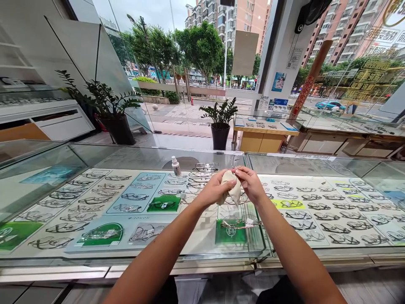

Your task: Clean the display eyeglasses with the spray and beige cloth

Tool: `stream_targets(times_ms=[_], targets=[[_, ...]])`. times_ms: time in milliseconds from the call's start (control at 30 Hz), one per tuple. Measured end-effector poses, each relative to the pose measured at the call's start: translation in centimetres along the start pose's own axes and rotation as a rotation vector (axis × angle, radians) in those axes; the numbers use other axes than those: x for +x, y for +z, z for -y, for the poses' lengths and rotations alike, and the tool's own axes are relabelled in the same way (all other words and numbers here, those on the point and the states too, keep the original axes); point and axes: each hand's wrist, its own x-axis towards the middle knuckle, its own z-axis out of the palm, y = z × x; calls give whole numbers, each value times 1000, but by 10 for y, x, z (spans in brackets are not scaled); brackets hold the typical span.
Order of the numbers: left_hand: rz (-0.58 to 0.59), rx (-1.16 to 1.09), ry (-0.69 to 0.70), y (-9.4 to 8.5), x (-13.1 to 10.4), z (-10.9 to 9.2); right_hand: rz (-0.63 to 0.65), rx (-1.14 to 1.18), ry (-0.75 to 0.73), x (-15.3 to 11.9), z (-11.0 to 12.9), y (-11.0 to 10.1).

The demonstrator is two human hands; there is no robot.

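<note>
Both my hands meet above the glass display counter (196, 249). My left hand (218, 188) is closed around a bunched cream-coloured cloth (234, 192), whose lower corner hangs free. My right hand (249, 181) is pinched at the upper edge of the cloth, on a thin wire-like piece that looks like part of a glasses frame; the cloth and fingers hide most of it. Below the hands, a pair of eyeglasses (249, 223) with a white tag lies over a green card (225, 236). Beyond my left hand stands a small white spray bottle (176, 166).
Rows of eyeglasses (343, 227) fill the glass cases on both sides. A seam between two cases (253, 190) runs near my right hand. Farther off are a potted plant (220, 126), a wooden display table (265, 137) and a large window onto a street.
</note>
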Motion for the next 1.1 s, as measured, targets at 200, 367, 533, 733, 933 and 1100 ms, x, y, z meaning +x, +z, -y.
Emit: stream_targets(times_ms=[200,367,533,733,933,1100], targets=[[-79,-9,76,-1,8,6,12,-45,-24,-1,0,2],[52,-50,9,-5,3,-2,1,48,32,0,0,-2],[27,-10,19,-3,3,3,2,-2,-12,1,-2,-3],[-109,-22,82,5,9,11,56,-115,-96,-1,-1,-1],[35,-29,42,-2,3,-1,10,-85,-84,2,-2,-6],[-12,-34,23,1,1,2,29,-132,-107,0,-1,-2]])
